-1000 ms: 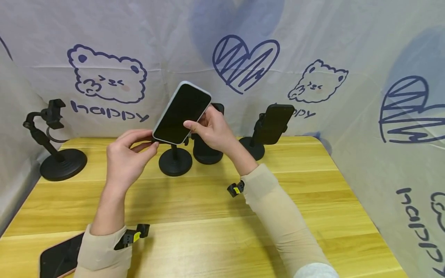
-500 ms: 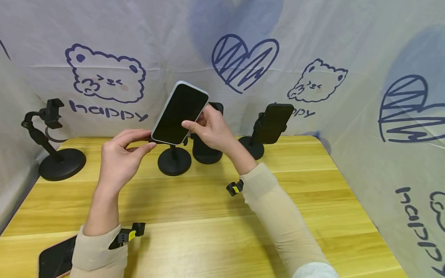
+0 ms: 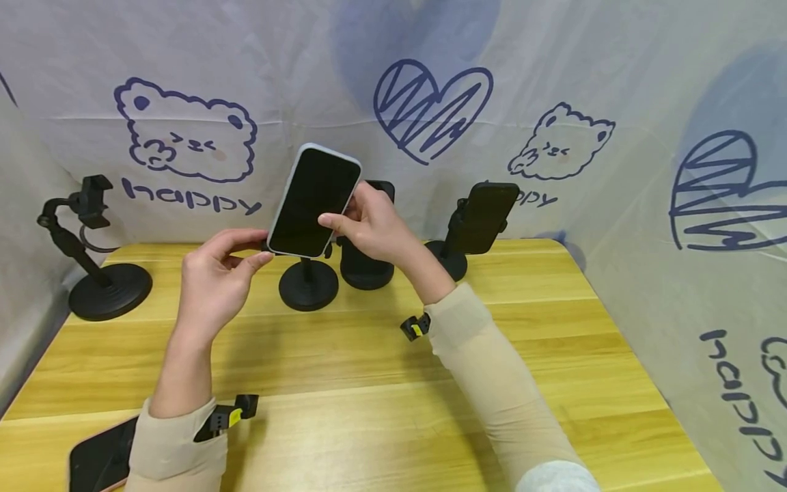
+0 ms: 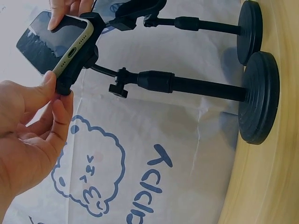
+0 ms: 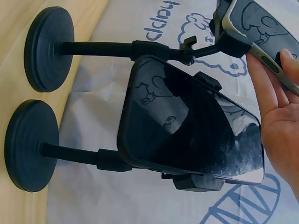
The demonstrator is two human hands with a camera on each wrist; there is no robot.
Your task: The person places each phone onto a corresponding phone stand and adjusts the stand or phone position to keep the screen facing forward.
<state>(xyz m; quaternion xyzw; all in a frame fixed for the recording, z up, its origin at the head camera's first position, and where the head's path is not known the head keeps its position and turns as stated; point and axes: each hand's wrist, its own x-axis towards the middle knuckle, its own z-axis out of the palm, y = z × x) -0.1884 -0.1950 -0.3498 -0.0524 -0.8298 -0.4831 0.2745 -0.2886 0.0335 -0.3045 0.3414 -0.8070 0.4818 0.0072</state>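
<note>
In the head view my right hand (image 3: 378, 225) grips a phone (image 3: 313, 201) in a pale case by its right edge, thumb over the dark screen. The phone is tilted and sits against the clamp (image 4: 77, 72) of a black phone stand (image 3: 309, 285), whose top it hides in the head view. My left hand (image 3: 215, 283) pinches the end of that clamp at the phone's lower left corner; the left wrist view shows the thumb near the charging-port edge and fingers below. The right wrist view shows one clamp arm (image 5: 235, 43) against the phone's edge.
Just behind stands a second stand (image 3: 367, 270) bearing a phone, partly hidden. Farther right, another stand (image 3: 453, 265) holds a black phone (image 3: 488, 219). A stand with a bare clamp (image 3: 92, 201) is at left. Another phone (image 3: 101, 458) lies at the wooden table's (image 3: 344, 437) front left.
The phone has turned slightly more upright, its top shifting left. My left hand moved a little left, then stayed nearly still. My right hand keeps its grip.
</note>
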